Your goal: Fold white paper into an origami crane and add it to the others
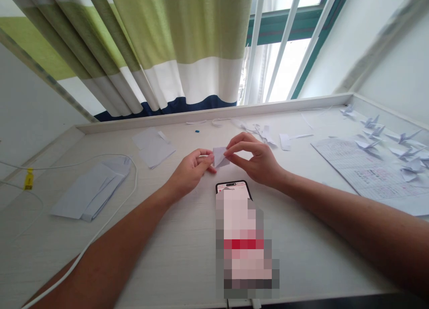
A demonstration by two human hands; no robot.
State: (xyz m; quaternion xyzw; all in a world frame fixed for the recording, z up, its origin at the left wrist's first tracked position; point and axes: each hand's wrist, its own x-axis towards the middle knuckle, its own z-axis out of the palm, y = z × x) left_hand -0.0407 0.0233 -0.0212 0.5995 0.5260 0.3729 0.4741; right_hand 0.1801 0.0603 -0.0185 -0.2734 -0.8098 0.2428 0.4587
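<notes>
A small folded square of white paper (220, 157) is held between both hands, just above the desk. My left hand (191, 169) pinches its left edge between thumb and fingers. From the other side, my right hand (252, 156) grips the upper right edge with thumb and fingertips. A diagonal crease or flap crosses the paper's face. Directly below the hands lies a phone (248, 191) with its screen lit, most of it blurred out.
Loose paper sheets (154, 150) and a paper stack (90, 188) lie left, near a white cable (136, 175). Paper scraps (266, 134) are behind my right hand. Several folded paper cranes (370, 144) sit right, around a written sheet (362, 175). A raised rim (214, 114) borders the desk.
</notes>
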